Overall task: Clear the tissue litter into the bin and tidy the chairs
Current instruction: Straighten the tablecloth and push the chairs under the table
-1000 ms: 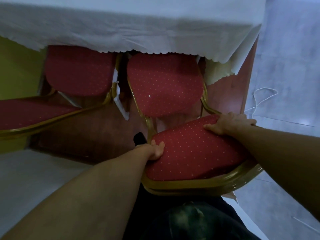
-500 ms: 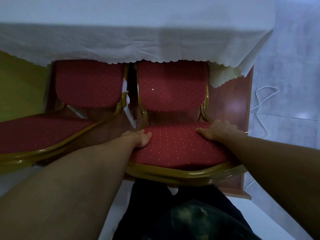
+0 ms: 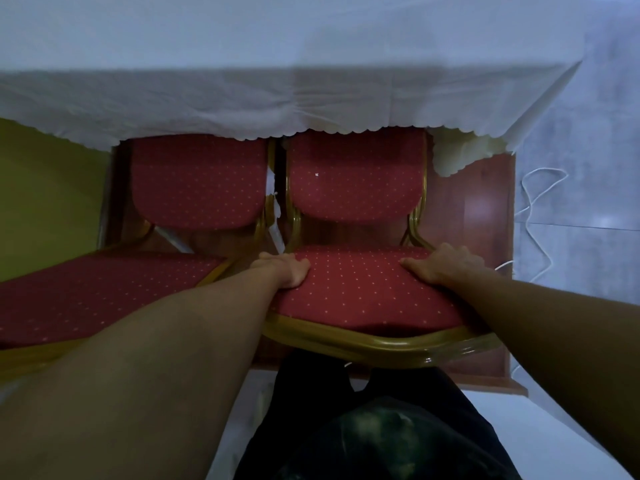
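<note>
Head view: left hand (image 3: 289, 271) fingers curled over left end of red dotted padded backrest (image 3: 363, 289), clamped on it. Right hand (image 3: 445, 268) fingers spread, gripping right end. Both forearms extended, near straight. Backrest on gold metal-framed chair (image 3: 381, 344), seat (image 3: 353, 174) pushed partly beneath white scallop-edged tablecloth (image 3: 242, 98). Second matching chair (image 3: 197, 181) just beside, left. White tissue scrap (image 3: 273, 199) between the two seats.
</note>
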Action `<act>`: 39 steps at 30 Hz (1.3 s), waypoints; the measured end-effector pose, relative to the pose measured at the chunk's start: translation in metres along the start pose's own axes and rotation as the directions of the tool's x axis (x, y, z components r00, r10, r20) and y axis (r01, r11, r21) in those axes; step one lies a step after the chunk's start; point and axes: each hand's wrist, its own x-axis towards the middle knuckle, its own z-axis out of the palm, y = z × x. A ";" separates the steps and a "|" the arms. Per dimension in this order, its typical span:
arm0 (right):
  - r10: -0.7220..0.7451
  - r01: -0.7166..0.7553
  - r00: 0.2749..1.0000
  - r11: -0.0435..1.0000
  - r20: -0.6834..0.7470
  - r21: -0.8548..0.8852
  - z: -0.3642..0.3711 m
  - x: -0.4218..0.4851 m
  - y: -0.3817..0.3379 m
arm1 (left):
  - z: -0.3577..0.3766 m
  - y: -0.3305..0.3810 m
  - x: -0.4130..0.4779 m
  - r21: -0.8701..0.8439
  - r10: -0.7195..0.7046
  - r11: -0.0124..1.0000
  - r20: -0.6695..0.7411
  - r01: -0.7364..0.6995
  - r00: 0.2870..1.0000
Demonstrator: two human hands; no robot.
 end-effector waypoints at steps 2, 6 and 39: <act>0.007 -0.007 1.000 1.000 0.005 -0.001 0.003 0.000 0.001 | 0.001 0.000 -0.002 0.000 0.009 1.000 0.002 -0.009 1.000; 0.010 -0.010 1.000 1.000 0.007 0.002 0.005 0.001 0.000 | 0.000 0.000 -0.006 0.024 0.015 1.000 0.009 -0.015 1.000; -0.277 0.410 0.748 0.908 -0.603 0.091 -0.231 -0.007 0.191 | -0.134 0.308 -0.141 0.384 0.448 0.894 -0.736 -0.231 0.508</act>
